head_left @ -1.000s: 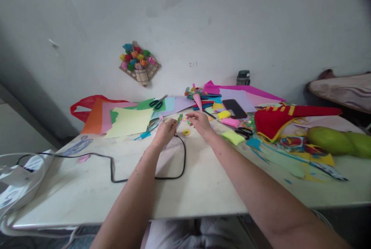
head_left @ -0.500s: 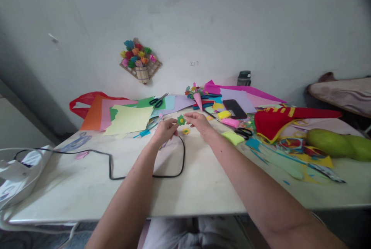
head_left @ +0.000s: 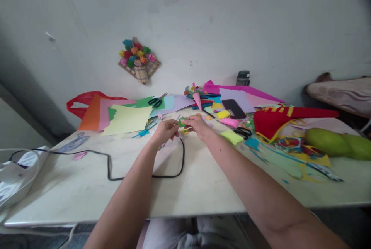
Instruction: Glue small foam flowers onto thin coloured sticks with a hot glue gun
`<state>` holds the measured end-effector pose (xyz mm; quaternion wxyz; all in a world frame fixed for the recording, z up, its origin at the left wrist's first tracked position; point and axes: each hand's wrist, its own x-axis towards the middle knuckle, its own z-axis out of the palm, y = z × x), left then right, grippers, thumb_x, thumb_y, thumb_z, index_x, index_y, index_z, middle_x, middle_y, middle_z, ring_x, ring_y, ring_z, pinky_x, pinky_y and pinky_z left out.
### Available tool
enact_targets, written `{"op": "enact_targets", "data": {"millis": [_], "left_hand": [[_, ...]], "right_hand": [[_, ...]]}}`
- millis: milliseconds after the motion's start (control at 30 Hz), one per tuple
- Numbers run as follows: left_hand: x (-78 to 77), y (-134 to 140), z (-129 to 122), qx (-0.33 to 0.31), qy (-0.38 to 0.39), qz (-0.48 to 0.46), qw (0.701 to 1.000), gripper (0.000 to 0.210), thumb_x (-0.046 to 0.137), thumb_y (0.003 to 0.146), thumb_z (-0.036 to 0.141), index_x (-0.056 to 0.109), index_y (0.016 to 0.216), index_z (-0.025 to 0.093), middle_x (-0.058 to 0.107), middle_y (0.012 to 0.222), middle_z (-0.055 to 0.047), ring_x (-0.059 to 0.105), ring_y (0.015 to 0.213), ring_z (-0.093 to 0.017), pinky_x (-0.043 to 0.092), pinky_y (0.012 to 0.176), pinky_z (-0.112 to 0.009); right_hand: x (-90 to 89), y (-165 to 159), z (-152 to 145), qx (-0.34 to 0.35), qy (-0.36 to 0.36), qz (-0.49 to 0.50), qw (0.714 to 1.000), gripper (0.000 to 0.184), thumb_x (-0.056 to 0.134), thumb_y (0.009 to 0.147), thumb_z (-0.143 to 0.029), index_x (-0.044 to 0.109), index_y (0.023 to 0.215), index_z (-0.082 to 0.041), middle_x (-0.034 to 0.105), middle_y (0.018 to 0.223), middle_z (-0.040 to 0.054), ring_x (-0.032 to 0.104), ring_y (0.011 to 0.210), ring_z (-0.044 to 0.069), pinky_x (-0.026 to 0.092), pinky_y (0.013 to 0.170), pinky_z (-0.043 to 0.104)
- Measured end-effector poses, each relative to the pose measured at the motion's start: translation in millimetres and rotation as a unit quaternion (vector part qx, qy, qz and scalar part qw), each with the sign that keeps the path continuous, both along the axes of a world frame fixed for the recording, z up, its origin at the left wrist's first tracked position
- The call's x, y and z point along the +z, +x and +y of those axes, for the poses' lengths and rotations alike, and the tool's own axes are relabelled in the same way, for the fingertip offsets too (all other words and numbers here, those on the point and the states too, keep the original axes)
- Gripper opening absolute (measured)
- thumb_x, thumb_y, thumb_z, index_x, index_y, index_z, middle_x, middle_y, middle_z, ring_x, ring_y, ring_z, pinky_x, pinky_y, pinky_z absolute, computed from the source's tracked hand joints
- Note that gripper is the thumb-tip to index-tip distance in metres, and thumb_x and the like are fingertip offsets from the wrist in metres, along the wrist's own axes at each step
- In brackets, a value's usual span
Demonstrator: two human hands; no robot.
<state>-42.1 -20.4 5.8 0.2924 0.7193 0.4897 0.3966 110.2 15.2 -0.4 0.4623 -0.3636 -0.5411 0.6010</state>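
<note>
At the far left of the table [head_left: 217,195], a white plastic power strip [head_left: 30,161] is positioned; a black cable [head_left: 109,166] runs from it toward the centre. Right of the strip, a pale yellow rectangular paper sheet [head_left: 130,119] overlaps other coloured sheets. Black-handled metal scissors [head_left: 157,101] rest on the sheets behind.

At centre, the left hand [head_left: 165,131] has its thumb and fingertips drawn together on the left edge of a small green paper flower [head_left: 181,122]. The flower is raised between both hands. The right hand [head_left: 199,126] pinches its right edge, thumb and index finger closed.

Right of centre are a black smartphone [head_left: 234,108], a pink packet [head_left: 230,122] just in front of it, a second pair of scissors [head_left: 244,132], red cloth with yellow trim [head_left: 268,125], and, farthest right, large green fruits [head_left: 324,142].
</note>
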Motion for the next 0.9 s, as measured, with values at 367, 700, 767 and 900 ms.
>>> {"op": "enact_targets", "data": {"millis": [367, 700, 767, 900], "left_hand": [[-4.7, -3, 4, -0.012, 0.0, -0.002, 1.0, 0.016, 0.05, 0.074, 0.028, 0.054, 0.077, 0.013, 0.06, 0.05, 0.0, 0.044, 0.033, -0.006, 0.032, 0.035, -0.016], [-6.1, -6, 7, 0.01, -0.014, -0.029, 0.999, 0.016, 0.052, 0.072, 0.031, 0.051, 0.074, 0.015, 0.06, 0.048, 0.0, 0.042, 0.03, -0.005, 0.03, 0.033, -0.016], [-5.7, -7, 8, 0.033, -0.009, -0.036, 0.999, 0.016, 0.053, 0.071, 0.03, 0.051, 0.071, 0.014, 0.059, 0.047, 0.001, 0.042, 0.03, -0.006, 0.031, 0.034, -0.017], [-5.5, -9, 9, 0.074, 0.002, -0.056, 0.996, 0.015, 0.053, 0.07, 0.029, 0.051, 0.07, 0.015, 0.058, 0.045, 0.001, 0.042, 0.03, -0.006, 0.03, 0.033, -0.017]], "right_hand": [[-2.3, 2, 3, 0.034, -0.026, 0.027, 0.999, 0.025, 0.066, 0.062, -0.04, 0.06, 0.068, -0.016, 0.06, 0.069, 0.0009, 0.051, 0.054, 0.01, 0.04, 0.047, 0.022], [-1.4, 6, 10, -0.081, -0.023, 0.028, 0.996, 0.038, 0.049, 0.073, -0.051, 0.064, 0.089, -0.02, 0.061, 0.107, 0.0051, 0.057, 0.069, 0.012, 0.038, 0.053, 0.023], [-1.0, 7, 12, -0.085, -0.036, 0.059, 0.994, 0.038, 0.043, 0.077, -0.049, 0.066, 0.082, -0.019, 0.063, 0.105, 0.0053, 0.057, 0.074, 0.013, 0.039, 0.056, 0.023], [-0.8, 8, 11, -0.085, -0.033, 0.064, 0.994, 0.026, 0.053, 0.07, -0.039, 0.068, 0.071, -0.018, 0.066, 0.095, 0.0056, 0.058, 0.08, 0.014, 0.039, 0.064, 0.025]]}}
